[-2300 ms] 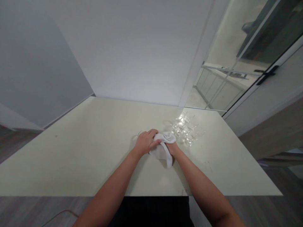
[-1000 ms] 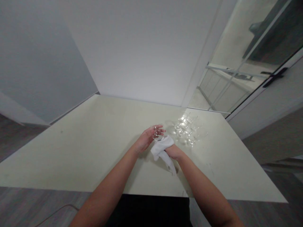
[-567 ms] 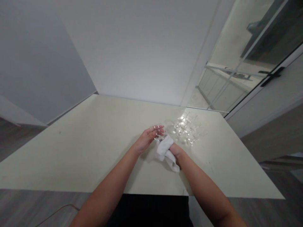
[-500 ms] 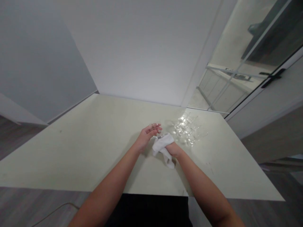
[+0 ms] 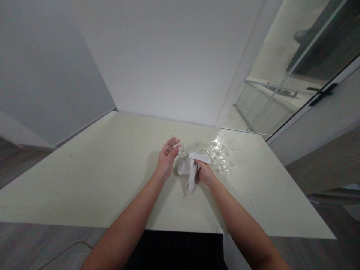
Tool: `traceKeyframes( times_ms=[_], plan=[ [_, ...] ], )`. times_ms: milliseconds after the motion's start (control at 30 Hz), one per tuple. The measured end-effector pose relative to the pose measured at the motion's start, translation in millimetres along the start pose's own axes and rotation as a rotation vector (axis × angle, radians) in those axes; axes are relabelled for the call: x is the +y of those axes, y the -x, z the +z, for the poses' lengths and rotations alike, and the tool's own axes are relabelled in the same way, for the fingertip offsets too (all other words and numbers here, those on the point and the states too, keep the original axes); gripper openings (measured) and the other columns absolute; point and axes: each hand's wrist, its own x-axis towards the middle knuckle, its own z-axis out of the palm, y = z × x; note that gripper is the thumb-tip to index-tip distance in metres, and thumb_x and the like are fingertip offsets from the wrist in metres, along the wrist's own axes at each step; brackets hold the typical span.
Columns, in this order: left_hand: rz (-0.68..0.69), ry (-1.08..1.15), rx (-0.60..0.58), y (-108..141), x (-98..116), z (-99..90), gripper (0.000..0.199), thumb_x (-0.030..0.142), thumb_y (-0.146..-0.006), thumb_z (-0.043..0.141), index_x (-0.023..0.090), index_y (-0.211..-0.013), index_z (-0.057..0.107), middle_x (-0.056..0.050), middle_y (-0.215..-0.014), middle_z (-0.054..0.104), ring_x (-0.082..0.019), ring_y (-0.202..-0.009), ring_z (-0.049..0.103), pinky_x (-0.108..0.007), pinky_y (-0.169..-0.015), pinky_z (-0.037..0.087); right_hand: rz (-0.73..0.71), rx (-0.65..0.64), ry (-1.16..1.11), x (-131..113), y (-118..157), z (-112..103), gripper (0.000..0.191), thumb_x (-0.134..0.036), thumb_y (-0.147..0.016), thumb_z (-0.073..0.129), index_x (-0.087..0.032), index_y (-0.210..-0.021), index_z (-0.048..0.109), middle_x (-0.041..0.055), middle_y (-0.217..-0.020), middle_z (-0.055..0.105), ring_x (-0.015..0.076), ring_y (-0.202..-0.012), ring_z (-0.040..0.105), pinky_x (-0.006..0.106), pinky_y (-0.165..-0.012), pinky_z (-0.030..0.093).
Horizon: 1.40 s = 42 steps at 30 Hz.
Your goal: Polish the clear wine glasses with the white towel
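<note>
My left hand (image 5: 168, 154) is closed around the bowl of a small clear stemmed glass (image 5: 181, 147), just above the table. The glass lies tilted, its stem pointing right toward the cloth. A white cloth (image 5: 192, 169) is gripped in my right hand (image 5: 206, 173), its fingers partly hidden by the folds. The cloth meets the stem end of the glass and covers its foot. One corner of the cloth hangs down toward the table top. A cluster of several clear glasses (image 5: 223, 154) lies to the right of my hands.
The pale table (image 5: 92, 180) spans the view, with a white wall (image 5: 168, 75) along its far edge. At the right is a glazed door with a black handle (image 5: 323, 93). A cable (image 5: 75, 243) runs on the floor at lower left.
My left hand has moved slightly left and up with the glass, showing more of it. My right hand has turned, and the cloth now hangs spread out around the stem end.
</note>
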Motion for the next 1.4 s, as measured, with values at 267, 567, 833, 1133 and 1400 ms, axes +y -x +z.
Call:
traceKeyframes(
  times_ms=[267, 567, 833, 1133, 1400],
  plan=[
    [0.025, -0.131, -0.261, 4.7, -0.3, 1.6, 0.063, 0.026, -0.067, 0.083, 0.028, -0.125, 0.059, -0.008, -0.135, 0.057, -0.022, -0.119, 0.056, -0.035, -0.097, 0.046, 0.020, 0.062, 0.027, -6.3, 2.6, 3.6, 0.028, -0.033, -0.064, 0.073, -0.019, -0.088, 0.073, 0.0018, -0.097, 0.073, 0.0198, -0.097, 0.064, 0.033, -0.095, 0.045],
    [0.151, -0.529, -0.445, 15.8, 11.0, 6.7, 0.069, 0.028, -0.068, 0.082, 0.025, -0.131, 0.054, -0.012, -0.131, 0.058, -0.024, -0.113, 0.057, -0.032, -0.086, 0.048, 0.010, -0.046, 0.358, -6.2, 3.0, 0.3, 0.033, -0.039, -0.068, 0.068, -0.017, -0.093, 0.070, 0.0050, -0.099, 0.072, 0.0210, -0.093, 0.064, 0.036, -0.090, 0.047],
    [0.133, -0.459, -0.207, 9.8, 10.3, 0.7, 0.063, 0.032, -0.071, 0.079, 0.025, -0.129, 0.054, -0.010, -0.124, 0.060, -0.019, -0.100, 0.059, -0.026, -0.074, 0.050, 0.232, -0.490, 0.539, -20.3, 21.7, -3.3, 0.041, -0.043, -0.071, 0.074, -0.017, -0.103, 0.070, 0.0063, -0.104, 0.071, 0.0195, -0.093, 0.064, 0.034, -0.088, 0.049],
    [-0.046, -0.547, -0.381, 22.0, -6.8, 16.8, 0.063, 0.033, -0.070, 0.079, 0.024, -0.127, 0.055, -0.011, -0.126, 0.060, -0.020, -0.105, 0.059, -0.027, -0.073, 0.051, 0.466, -1.208, 0.751, -23.4, 41.6, 5.3, 0.037, -0.028, -0.057, 0.084, -0.014, -0.090, 0.073, 0.0001, -0.086, 0.072, 0.0163, -0.085, 0.064, 0.026, -0.082, 0.049],
    [-0.109, -0.538, -0.537, 26.6, -33.7, 31.6, 0.067, 0.032, -0.075, 0.076, 0.026, -0.134, 0.044, -0.012, -0.133, 0.054, -0.020, -0.107, 0.059, -0.029, -0.076, 0.054, 0.364, -1.258, 0.852, -26.4, 41.4, 8.6, 0.029, -0.025, -0.061, 0.081, -0.014, -0.088, 0.074, 0.0004, -0.088, 0.072, 0.0156, -0.086, 0.064, 0.023, -0.083, 0.049]
  ],
)
